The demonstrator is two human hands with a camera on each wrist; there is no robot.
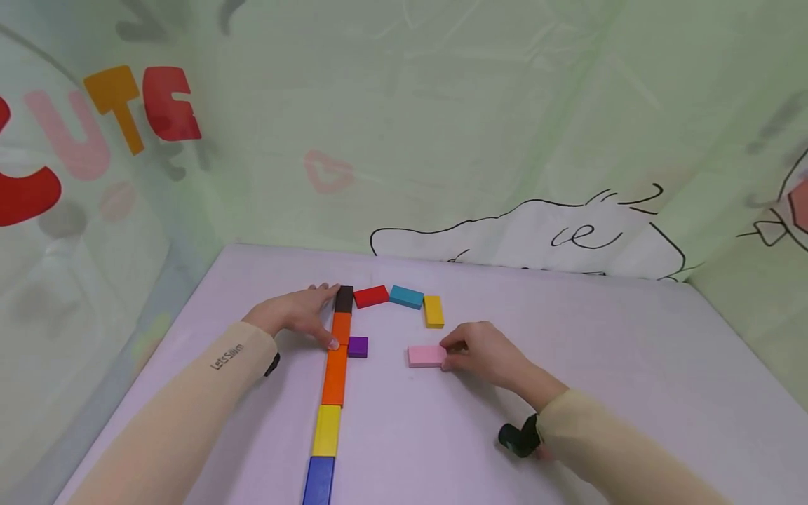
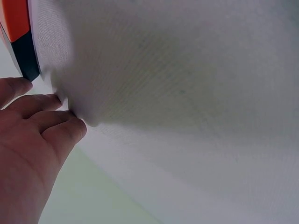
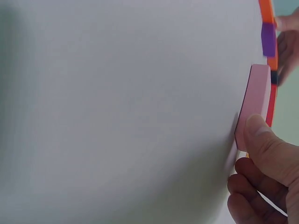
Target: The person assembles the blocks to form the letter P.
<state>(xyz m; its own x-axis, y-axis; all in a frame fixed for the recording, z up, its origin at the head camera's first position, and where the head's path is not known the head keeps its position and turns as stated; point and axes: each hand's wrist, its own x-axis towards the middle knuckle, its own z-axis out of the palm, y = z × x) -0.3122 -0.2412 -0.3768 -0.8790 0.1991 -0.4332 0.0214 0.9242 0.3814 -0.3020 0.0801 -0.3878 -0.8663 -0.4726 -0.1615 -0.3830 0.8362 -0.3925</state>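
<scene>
My right hand pinches one end of a pink block between thumb and fingers. In the right wrist view, the thumb lies on the pink block's face. My left hand reaches to the row of blocks with spread fingers. Its index fingertip is at the black block, and its thumb touches the edge where two orange blocks meet. A purple block sits against the right side of the orange blocks, left of the pink one.
Nearer me, the row continues with a yellow block and a blue block. From the black block, a red block, a teal block and another yellow block curve rightward. Printed fabric walls surround the pale table.
</scene>
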